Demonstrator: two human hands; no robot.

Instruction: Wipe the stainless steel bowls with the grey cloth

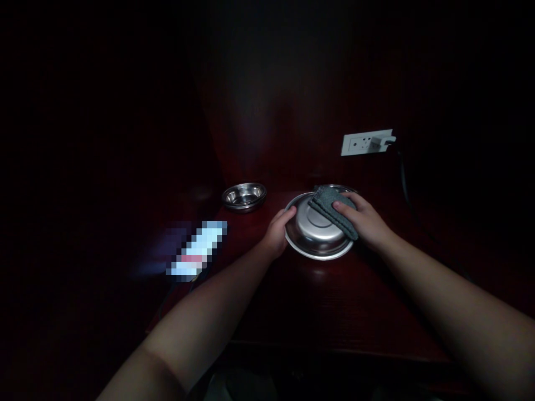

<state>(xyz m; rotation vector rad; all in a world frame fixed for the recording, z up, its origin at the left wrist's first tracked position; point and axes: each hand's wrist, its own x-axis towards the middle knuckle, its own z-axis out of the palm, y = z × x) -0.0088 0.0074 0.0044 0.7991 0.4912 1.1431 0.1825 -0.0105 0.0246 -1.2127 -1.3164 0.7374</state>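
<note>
Mid-scene in the head view, over the dark red table [326, 312], a shiny metal dish [320, 229] is held between two hands. At its left rim the left hand [277, 231] is closed on the edge, thumb over the near face, fingers mostly hidden. The right hand [365, 220] grips a folded grey cloth [328, 205], thumb on top, against the dish's far right part. Farther left sit stacked metal bowls [244, 207]; nearer left glows a pixelated screen [198, 250]. Far right, a wall socket [355, 144] holds a plug.
</note>
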